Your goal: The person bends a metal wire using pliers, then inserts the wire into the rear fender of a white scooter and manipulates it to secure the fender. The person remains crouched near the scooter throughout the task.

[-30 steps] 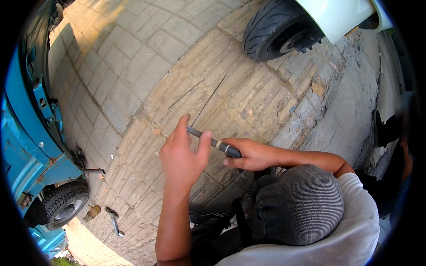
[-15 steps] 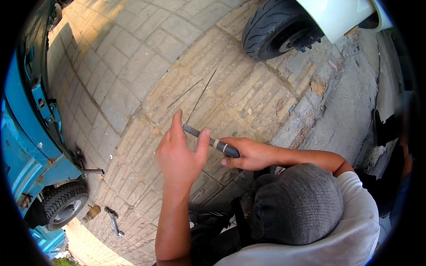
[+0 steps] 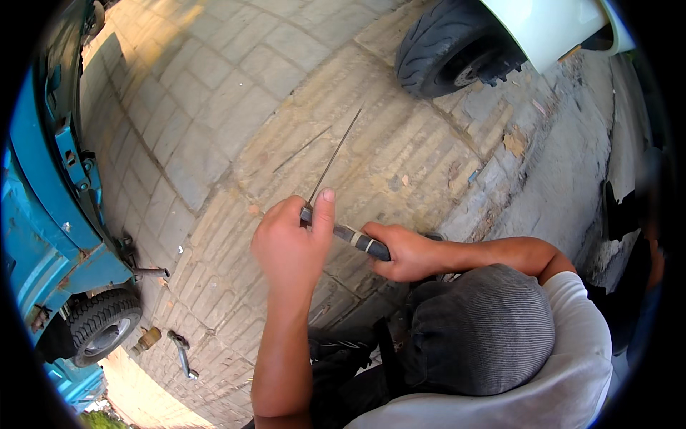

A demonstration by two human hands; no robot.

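Observation:
My right hand (image 3: 409, 252) is wrapped round the back of a dark, thick-handled tool with pale bands, which looks like a welding electrode holder (image 3: 354, 238). A long thin rod (image 3: 336, 154) sticks out at an angle from its far-left end, over the paving. At that end my left hand (image 3: 289, 232) is closed round the holder and the rod's base, its thumb pointing up. The left fingertips are hidden behind the hand. Beside the rod, a second thin dark line (image 3: 303, 149) lies across the paving; I cannot tell if it is a rod or a shadow.
A blue vehicle (image 3: 39, 243) with a small tyre (image 3: 107, 325) stands at left. Near it lie a metal tool (image 3: 182, 354) and a brownish cylinder (image 3: 147, 339). A black tyre (image 3: 457, 50) under a white body panel is at top right. A ribbed cap (image 3: 486, 329) and white shirt occupy lower right.
My left hand, its fingers raised and apart before, has closed round the holder's rod end. The holder and rod have shifted slightly to the right; the right hand keeps its grip.

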